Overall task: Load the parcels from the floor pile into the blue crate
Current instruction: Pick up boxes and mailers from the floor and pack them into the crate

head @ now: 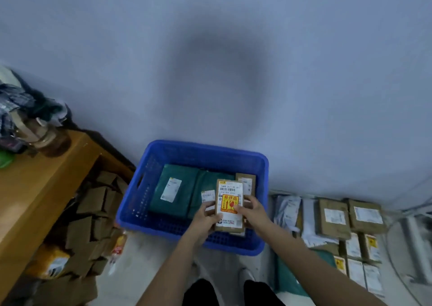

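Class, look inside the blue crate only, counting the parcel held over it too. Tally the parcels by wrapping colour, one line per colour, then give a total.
Green-wrapped parcels: 2
Brown cardboard parcels: 2, one held by the left hand and right hand over the blue crate
Total: 4

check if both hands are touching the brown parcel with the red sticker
Touching. The head view shows the left hand and right hand gripping the brown parcel by its sides over the blue crate.

Both hands, left hand point(203, 214) and right hand point(253, 213), grip with curled fingers.
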`<action>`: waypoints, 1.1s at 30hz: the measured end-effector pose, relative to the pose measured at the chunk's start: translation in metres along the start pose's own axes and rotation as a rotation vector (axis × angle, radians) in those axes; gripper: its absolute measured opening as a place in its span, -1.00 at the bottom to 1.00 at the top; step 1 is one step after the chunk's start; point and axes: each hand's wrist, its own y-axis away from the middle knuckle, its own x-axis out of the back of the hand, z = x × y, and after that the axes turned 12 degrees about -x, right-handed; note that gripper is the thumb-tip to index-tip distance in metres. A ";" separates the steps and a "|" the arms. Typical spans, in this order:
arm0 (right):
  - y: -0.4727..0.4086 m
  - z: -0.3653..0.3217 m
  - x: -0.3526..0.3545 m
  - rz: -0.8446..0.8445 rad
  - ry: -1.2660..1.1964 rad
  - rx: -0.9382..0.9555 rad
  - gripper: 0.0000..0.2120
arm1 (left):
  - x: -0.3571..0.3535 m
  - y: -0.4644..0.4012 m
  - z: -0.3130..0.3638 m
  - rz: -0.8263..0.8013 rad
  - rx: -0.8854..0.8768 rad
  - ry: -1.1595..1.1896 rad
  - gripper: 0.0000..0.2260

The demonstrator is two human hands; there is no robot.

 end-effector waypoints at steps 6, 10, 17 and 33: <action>-0.046 0.023 0.005 0.274 -0.034 -0.054 -0.51 | -0.010 -0.074 -0.027 -0.209 0.130 -0.222 -0.61; -0.084 0.057 -0.002 0.439 0.059 -0.065 -0.53 | -0.012 -0.121 -0.081 -0.309 0.147 -0.473 -0.67; -0.188 0.127 -0.006 0.526 0.093 -0.202 -0.69 | -0.009 -0.188 -0.184 -0.293 0.214 -0.738 -0.67; -0.294 0.154 0.005 0.527 0.282 -0.321 -0.67 | -0.014 -0.227 -0.191 -0.366 0.355 -0.446 -0.65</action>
